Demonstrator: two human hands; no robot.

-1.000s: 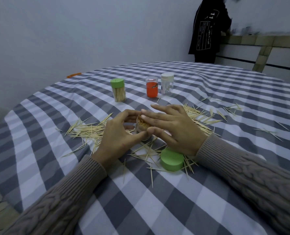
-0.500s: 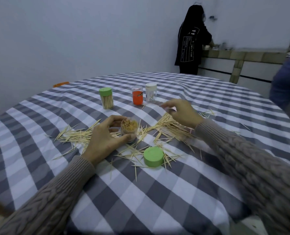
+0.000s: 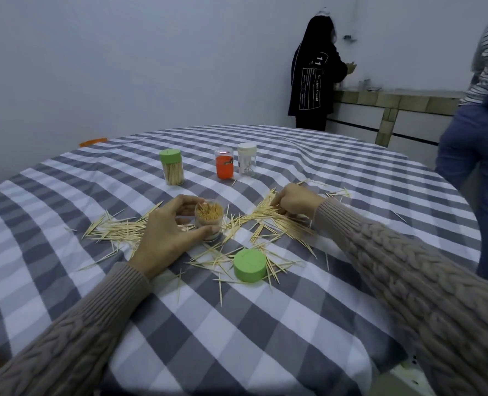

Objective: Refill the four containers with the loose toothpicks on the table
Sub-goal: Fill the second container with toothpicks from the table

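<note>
Green lid (image 3: 249, 265) off — labels unreadable.

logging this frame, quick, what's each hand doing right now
Left hand: holding the open container of toothpicks.
Right hand: fingers down in the loose toothpicks; a grip cannot be told.

Person: beige-brown cable-knit sweater, ribbed cuffs; left sleeve (image 3: 74, 332), right sleeve (image 3: 414, 281); left hand (image 3: 165, 232) and right hand (image 3: 295, 200) bare.

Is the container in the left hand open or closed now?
Open: the container shows toothpick tips at its top, and a green lid lies on the tablecloth.
</note>
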